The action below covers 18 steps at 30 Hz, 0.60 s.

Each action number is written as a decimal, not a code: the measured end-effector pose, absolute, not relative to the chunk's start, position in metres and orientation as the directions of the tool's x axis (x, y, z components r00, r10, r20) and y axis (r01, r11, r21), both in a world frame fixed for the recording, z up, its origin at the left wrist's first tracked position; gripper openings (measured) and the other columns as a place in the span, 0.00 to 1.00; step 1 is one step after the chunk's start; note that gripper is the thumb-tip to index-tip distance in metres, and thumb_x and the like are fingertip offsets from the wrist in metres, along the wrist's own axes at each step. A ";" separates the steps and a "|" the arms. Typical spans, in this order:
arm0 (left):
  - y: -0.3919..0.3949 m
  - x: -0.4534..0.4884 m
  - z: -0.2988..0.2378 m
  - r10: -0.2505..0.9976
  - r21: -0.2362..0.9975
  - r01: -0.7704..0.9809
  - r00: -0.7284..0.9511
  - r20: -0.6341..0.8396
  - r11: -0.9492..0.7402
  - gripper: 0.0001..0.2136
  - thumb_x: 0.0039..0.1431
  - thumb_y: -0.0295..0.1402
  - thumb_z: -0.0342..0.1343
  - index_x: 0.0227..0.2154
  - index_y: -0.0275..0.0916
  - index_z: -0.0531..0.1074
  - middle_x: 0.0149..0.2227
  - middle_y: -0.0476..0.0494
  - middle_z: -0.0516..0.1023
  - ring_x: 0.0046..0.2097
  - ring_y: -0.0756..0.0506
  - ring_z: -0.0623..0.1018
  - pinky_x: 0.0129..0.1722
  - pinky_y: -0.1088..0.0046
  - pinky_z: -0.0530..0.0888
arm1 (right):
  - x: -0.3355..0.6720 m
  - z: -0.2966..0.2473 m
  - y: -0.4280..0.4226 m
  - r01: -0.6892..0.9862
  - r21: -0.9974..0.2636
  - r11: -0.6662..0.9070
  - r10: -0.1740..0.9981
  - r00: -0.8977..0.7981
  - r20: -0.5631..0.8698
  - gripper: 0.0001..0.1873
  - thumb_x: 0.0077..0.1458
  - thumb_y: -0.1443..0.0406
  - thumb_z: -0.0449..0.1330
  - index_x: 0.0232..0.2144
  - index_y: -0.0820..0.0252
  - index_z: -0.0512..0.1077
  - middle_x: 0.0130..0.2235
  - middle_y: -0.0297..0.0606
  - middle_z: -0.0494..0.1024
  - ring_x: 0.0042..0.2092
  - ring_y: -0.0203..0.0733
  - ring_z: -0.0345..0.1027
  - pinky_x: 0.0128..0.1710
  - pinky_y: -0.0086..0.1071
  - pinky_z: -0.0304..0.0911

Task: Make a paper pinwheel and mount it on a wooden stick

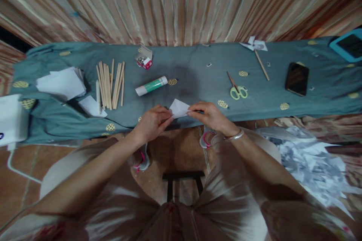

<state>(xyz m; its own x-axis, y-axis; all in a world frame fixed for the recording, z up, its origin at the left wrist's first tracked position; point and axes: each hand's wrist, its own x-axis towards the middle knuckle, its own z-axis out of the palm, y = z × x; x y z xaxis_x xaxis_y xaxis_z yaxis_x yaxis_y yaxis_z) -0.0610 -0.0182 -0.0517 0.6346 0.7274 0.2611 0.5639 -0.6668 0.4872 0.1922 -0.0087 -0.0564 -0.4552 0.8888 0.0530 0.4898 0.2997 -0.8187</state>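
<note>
A small piece of white paper (179, 108), folded or creased, is held up at the near edge of the cloth-covered table. My left hand (153, 121) pinches its left corner between thumb and fingers. On the opposite corner, my right hand (209, 116) has its fingers closed in the same way; a silver bangle circles that wrist. Just beyond the paper lies a green and white glue stick (151, 86). Scissors (237, 89) with light green handles rest to the right of my hands.
Wooden sticks (111, 86) and a stack of white paper (62, 83) lie at left. A small box of pins (144, 58) sits further back. A paper pinwheel (258, 51), a phone (297, 78) and a blue-framed device (348, 46) are at right. Paper scraps (311, 165) fill a bag below.
</note>
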 end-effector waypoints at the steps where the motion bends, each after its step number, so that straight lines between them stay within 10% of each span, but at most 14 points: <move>1: -0.018 -0.061 -0.052 0.752 0.511 0.580 0.615 0.236 -0.635 0.14 0.67 0.34 0.49 0.34 0.36 0.79 0.36 0.41 0.81 0.39 0.45 0.79 0.40 0.69 0.76 | 0.191 -0.056 -0.007 0.500 -0.827 0.258 0.904 -0.427 0.023 0.11 0.59 0.58 0.61 0.32 0.58 0.80 0.31 0.34 0.81 0.33 0.38 0.71 0.35 0.30 0.62; 7: -0.017 -0.061 -0.052 0.833 0.549 0.661 0.538 0.130 -0.512 0.12 0.65 0.32 0.50 0.32 0.36 0.78 0.30 0.43 0.79 0.32 0.46 0.78 0.35 0.72 0.74 | 0.180 -0.056 -0.005 0.575 -0.804 0.149 0.961 -0.275 -0.018 0.12 0.57 0.58 0.61 0.27 0.58 0.77 0.24 0.30 0.76 0.26 0.35 0.64 0.28 0.30 0.56; 13: -0.020 -0.060 -0.055 0.889 0.642 0.646 0.439 0.131 -0.413 0.24 0.63 0.33 0.54 0.61 0.34 0.63 0.34 0.45 0.81 0.31 0.46 0.78 0.35 0.70 0.76 | 0.176 -0.060 -0.002 0.602 -0.745 0.288 0.953 -0.260 0.159 0.07 0.55 0.64 0.62 0.25 0.56 0.76 0.40 0.38 0.82 0.45 0.44 0.74 0.49 0.38 0.64; 18: -0.022 -0.056 -0.047 0.737 0.401 0.619 0.587 0.335 -0.676 0.19 0.66 0.27 0.49 0.59 0.40 0.66 0.61 0.33 0.71 0.61 0.39 0.71 0.57 0.54 0.71 | 0.178 -0.063 0.002 0.631 -0.710 0.313 0.943 -0.296 0.153 0.07 0.56 0.65 0.62 0.25 0.57 0.76 0.44 0.41 0.81 0.47 0.45 0.74 0.52 0.41 0.65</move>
